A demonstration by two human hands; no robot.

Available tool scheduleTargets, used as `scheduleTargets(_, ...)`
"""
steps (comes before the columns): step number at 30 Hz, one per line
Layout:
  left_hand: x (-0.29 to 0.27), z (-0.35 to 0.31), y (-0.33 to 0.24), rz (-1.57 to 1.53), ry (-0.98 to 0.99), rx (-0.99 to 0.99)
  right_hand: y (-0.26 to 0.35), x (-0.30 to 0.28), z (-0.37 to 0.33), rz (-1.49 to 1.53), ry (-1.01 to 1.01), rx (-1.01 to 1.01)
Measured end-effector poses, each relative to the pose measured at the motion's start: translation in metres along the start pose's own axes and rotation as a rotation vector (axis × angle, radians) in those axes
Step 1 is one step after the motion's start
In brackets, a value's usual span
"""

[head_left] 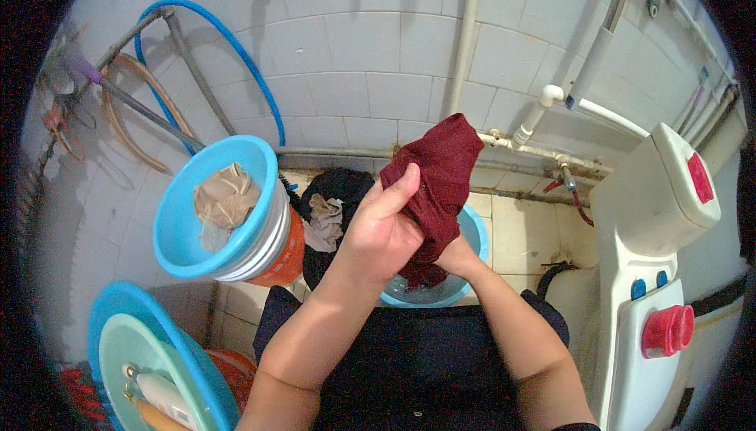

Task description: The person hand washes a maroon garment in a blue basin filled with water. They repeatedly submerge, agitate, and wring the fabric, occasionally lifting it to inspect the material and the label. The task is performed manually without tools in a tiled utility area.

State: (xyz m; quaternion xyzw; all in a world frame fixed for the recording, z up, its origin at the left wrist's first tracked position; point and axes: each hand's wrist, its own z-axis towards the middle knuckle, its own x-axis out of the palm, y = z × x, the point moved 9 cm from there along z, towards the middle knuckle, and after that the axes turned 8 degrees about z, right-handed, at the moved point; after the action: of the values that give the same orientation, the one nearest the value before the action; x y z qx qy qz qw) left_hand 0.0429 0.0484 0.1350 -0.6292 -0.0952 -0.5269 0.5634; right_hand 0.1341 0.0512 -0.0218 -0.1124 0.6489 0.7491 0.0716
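Note:
A wet-looking maroon cloth [441, 175] is bunched up over a light blue basin [475, 234] on the floor. Its upper part is gripped by my left hand [383, 230], closed with the thumb pressed on the fabric. My right hand [458, 258] is closed on the lower part, its fingers mostly hidden behind the folds. More dark red fabric [424, 275] hangs down into the basin, where some water shows. Whether it is the same piece, I cannot tell.
At left, a blue basin [175, 254] holding beige cloth [224, 199] tops a bucket [277, 254]. Dark clothes [339, 187] lie behind my left forearm. Nested basins [110, 305] with bottles stand lower left. A white toilet [630, 195] is at right; pipes [465, 53] line the tiled wall.

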Motion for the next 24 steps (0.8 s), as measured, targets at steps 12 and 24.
scheduleTargets(12,-0.16,-0.027,-0.001,0.567,-0.642,-0.192,0.011,-0.07,-0.002,0.944,-0.623,0.183)
scheduleTargets(24,-0.076,-0.013,0.065,0.097,-0.108,-0.385,0.155,0.032,-0.051,-0.095,-0.048,-0.644)
